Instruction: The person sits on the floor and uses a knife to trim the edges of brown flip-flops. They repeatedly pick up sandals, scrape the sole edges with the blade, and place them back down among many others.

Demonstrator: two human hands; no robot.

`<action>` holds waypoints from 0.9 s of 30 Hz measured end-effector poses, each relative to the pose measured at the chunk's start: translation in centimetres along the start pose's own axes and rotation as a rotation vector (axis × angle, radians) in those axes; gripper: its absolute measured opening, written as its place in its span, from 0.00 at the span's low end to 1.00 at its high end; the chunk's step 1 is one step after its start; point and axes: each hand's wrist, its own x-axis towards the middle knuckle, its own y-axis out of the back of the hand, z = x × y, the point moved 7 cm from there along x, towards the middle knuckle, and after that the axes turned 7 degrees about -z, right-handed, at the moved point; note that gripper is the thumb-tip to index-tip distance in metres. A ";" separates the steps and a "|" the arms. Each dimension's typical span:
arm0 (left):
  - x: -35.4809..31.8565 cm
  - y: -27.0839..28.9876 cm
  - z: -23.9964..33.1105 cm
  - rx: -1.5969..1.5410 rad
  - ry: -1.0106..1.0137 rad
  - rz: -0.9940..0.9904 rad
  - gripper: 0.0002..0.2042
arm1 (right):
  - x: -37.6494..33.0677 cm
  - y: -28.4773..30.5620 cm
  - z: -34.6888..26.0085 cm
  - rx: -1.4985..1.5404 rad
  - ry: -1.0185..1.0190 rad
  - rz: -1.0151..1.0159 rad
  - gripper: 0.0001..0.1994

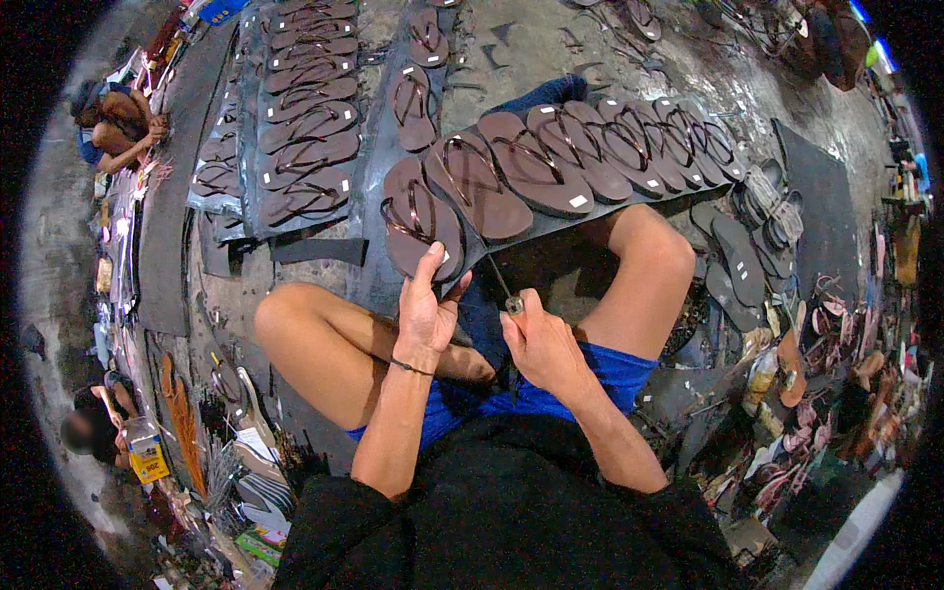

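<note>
A row of brown flip-flops with shiny straps lies across a dark sheet above my lap. My left hand is closed on the near end of the leftmost flip-flop, its thumb on top of the sole and its fingers mostly hidden underneath. Gripped in my right hand is a tool with a thin metal shaft. Its tip points up at the sheet's near edge, just right of that flip-flop; whether it touches cannot be made out. The fist hides most of the handle.
More flip-flops on sheets fill the floor ahead and left. Dark soles and a bundle of grey straps lie at right. My bare knees flank the work. Another person crouches far left; scraps and footwear clutter both sides.
</note>
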 end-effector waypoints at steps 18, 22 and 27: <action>0.5 1.3 -1.4 -0.160 0.083 -0.052 0.08 | 11.3 -5.8 6.0 -0.344 0.038 -0.222 0.13; 0.9 1.7 -1.1 -0.157 0.073 -0.083 0.12 | 12.5 -6.6 6.9 -0.263 0.058 -0.248 0.19; 0.9 1.8 -0.9 -0.191 0.087 -0.081 0.08 | 14.3 -5.9 5.4 -0.246 0.075 -0.256 0.19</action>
